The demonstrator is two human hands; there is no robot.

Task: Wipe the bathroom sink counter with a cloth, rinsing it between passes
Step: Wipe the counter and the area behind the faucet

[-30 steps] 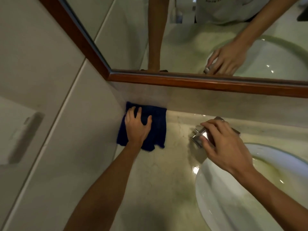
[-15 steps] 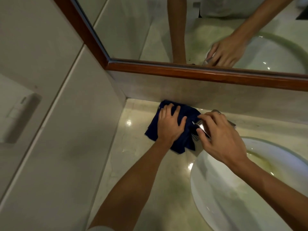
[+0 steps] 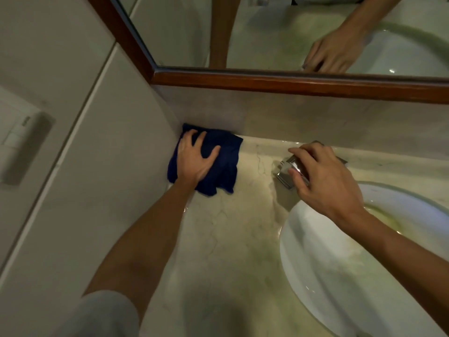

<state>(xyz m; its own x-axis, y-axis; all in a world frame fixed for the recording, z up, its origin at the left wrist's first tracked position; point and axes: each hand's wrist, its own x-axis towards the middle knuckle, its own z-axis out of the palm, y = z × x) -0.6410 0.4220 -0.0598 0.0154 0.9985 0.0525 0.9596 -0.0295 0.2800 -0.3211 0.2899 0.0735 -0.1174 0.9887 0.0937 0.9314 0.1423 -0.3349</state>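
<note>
Cloth (image 3: pixel 220 161) dark blue, centre-left of frame in counter (image 3: pixel 230 239) corner; left hand (image 3: pixel 195 159) spread flat on it. Right hand (image 3: pixel 323 181) curls over chrome faucet (image 3: pixel 288 172), centre-right.

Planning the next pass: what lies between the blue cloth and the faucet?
Only bare marble counter between the blue cloth and the faucet, per the head view.

My left hand (image 3: pixel 195 159) lies flat on the cloth (image 3: pixel 220 161), which sits in the counter's (image 3: pixel 230 239) back left corner against both walls. My right hand (image 3: pixel 325 181) rests on the faucet (image 3: pixel 288 172), behind the basin (image 3: pixel 328 276), right of the cloth. The mirror (image 3: pixel 279 32) hangs above.
</note>
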